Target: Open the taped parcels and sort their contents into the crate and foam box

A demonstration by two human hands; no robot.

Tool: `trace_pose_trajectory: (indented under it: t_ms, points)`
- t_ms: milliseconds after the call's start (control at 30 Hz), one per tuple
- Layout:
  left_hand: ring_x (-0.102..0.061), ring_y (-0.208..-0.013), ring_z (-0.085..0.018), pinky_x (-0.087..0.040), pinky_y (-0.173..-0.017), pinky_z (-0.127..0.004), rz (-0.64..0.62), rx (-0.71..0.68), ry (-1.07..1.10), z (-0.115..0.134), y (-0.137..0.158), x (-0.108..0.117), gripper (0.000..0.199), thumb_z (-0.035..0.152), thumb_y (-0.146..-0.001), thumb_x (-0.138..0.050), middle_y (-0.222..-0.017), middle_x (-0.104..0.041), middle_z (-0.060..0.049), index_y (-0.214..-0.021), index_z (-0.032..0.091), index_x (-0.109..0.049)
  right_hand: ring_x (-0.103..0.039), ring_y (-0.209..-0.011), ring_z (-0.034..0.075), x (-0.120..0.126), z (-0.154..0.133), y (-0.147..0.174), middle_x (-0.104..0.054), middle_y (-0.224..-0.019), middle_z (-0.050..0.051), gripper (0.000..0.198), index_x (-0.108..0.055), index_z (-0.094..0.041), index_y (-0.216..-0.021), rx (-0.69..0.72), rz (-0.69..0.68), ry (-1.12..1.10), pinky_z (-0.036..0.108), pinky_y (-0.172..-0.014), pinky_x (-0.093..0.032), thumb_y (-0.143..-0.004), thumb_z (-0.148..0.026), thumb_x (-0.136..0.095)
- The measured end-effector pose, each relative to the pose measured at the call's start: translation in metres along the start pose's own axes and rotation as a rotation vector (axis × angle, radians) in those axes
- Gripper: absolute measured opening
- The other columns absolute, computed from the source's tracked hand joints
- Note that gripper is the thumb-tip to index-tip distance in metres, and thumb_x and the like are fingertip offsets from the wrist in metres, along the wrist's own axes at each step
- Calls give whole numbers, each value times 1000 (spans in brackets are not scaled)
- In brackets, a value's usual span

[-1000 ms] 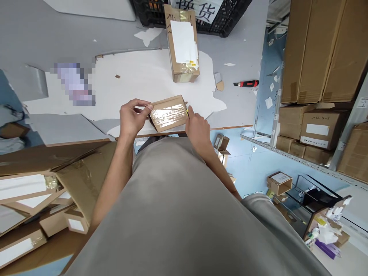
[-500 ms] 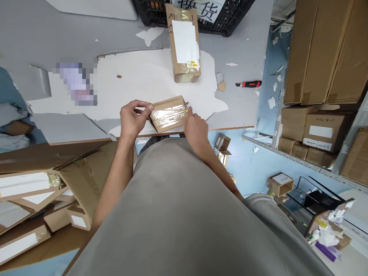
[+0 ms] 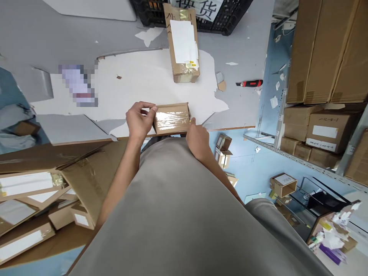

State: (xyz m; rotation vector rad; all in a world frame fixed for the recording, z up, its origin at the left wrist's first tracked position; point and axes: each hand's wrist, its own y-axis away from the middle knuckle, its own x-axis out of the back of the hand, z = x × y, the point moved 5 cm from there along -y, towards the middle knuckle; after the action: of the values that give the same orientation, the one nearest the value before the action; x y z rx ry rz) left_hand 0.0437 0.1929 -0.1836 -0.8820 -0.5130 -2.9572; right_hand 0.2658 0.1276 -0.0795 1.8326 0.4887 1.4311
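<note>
A small cardboard box [image 3: 172,118] with shiny clear tape across its face lies at the table's front edge, close to my body. My left hand [image 3: 140,118] grips its left end, thumb and fingers pinched at the upper left corner. At the box's right end is my right hand [image 3: 197,134], fingers curled in and the index finger and thumb against the edge; a bit of yellow shows there, too small to name. Beyond it stands a longer taped cardboard box [image 3: 184,46] with a blank-looking white label.
A black plastic crate [image 3: 227,19] stands at the back. A red and black utility knife [image 3: 249,83] lies on the right. Left of me, a large open carton [image 3: 94,180] holds several boxes. Shelving with cartons [image 3: 322,130] rises on the right. Paper scraps lie about.
The small box has turned a little clockwise, so its edges run nearly level with the table edge. My left hand has shifted slightly right with it; my right hand has dropped slightly.
</note>
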Motion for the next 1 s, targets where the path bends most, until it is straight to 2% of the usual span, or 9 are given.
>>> trace_pose_trajectory:
  t_ms: [200,367,500,567,667,767,833,933,1000]
  points:
    - [-69,-109,-27,-56,-103,-45,200,-113,-26,10,22,-17,13,35,-115,-64,-120,-73,-11,-114,23,-69,-86,-123,34,-9,3,-2,-87,-126,26,66,-45,-6,-180,-19,4,-39,42,-102,-68,-114,-6,-42]
    - [-71,-113,-28,-56,-101,-44,243,-101,30,2,25,-22,24,50,-115,-63,-123,-71,-10,-115,26,-68,-85,-123,36,-10,15,16,-87,-128,25,61,-50,-8,-178,26,-59,-59,46,-103,-67,-118,-13,-42]
    - [-74,-114,-25,-55,-96,-43,250,-60,27,-3,26,-14,41,61,-113,-62,-122,-74,-9,-119,23,-73,-86,-115,34,2,46,15,-88,-126,20,57,-52,-15,-178,35,78,-156,44,-103,-65,-124,-31,-42]
    - [-75,-121,-25,-52,-91,-42,253,-26,29,-5,27,-8,46,64,-115,-61,-124,-76,-9,-117,20,-73,-85,-117,34,4,71,-3,-87,-133,20,59,-52,-17,-179,-23,227,-219,43,-104,-64,-125,-36,-38]
    - [-73,-131,-25,-46,-85,-40,258,82,-3,-10,28,2,47,64,-117,-60,-125,-77,-9,-108,19,-69,-80,-130,37,-10,111,-58,-81,-148,24,61,-52,-14,-178,-139,370,-261,44,-108,-62,-122,-34,-35]
    - [-74,-119,-22,-50,-87,-38,297,144,-8,-18,28,11,42,62,-115,-65,-120,-77,-8,-106,20,-65,-74,-137,37,-34,138,-125,-73,-159,30,66,-46,-7,-180,-236,308,-255,45,-114,-59,-117,-28,-43]
    - [-74,-108,-21,-56,-90,-36,325,166,6,-24,27,17,41,63,-110,-70,-114,-77,-6,-105,23,-63,-72,-140,37,-44,146,-156,-67,-164,31,68,-41,-6,-182,-264,274,-246,45,-117,-56,-117,-25,-44]
    - [-71,-100,-21,-58,-90,-33,349,193,33,-37,25,24,40,63,-106,-73,-106,-75,-4,-101,25,-61,-63,-151,34,-42,147,-171,-58,-171,33,69,-39,-4,-182,-254,346,-221,41,-121,-51,-118,-25,-49]
    - [-68,-96,-20,-57,-88,-31,363,210,48,-45,25,30,39,61,-105,-73,-100,-73,-3,-98,25,-60,-60,-153,30,-36,135,-165,-58,-169,35,63,-44,-1,-178,-169,426,-248,37,-122,-48,-120,-25,-47]
